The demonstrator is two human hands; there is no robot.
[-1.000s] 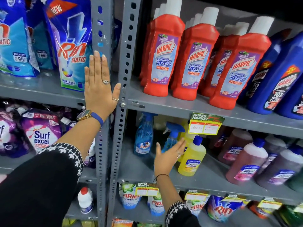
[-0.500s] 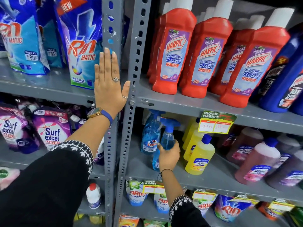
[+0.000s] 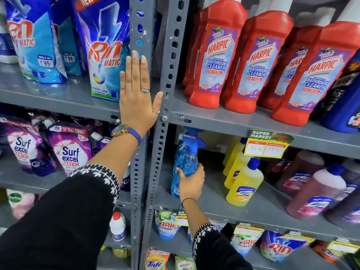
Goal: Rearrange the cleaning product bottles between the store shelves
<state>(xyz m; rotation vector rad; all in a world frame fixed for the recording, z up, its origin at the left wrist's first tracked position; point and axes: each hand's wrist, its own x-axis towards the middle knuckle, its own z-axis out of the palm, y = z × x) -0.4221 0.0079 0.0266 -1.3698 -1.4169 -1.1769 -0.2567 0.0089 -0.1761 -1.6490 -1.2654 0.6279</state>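
Observation:
My right hand (image 3: 190, 183) is wrapped around the body of a blue spray bottle (image 3: 185, 158) on the middle right shelf (image 3: 214, 203), which leans slightly. My left hand (image 3: 136, 96) lies flat and open against the grey upright post (image 3: 140, 26), fingers pointing up. Yellow bottles with blue caps (image 3: 243, 184) stand just right of the spray bottle. Pink and brown bottles (image 3: 317, 193) lean farther right. Red Harpic bathroom cleaner bottles (image 3: 214, 59) fill the shelf above, with dark blue bottles (image 3: 342, 98) at the far right.
Rin detergent pouches (image 3: 105, 55) stand on the upper left shelf, Surf excel pouches (image 3: 68, 151) below them. A price tag (image 3: 268, 143) hangs from the upper right shelf edge. Ariel, Rin and Tide pouches (image 3: 276, 248) sit on the lower shelves, and a small white bottle (image 3: 116, 227) low left.
My right hand went from open in front of the shelf to closed around the blue spray bottle. The camera moved closer. My left hand stayed flat on the post.

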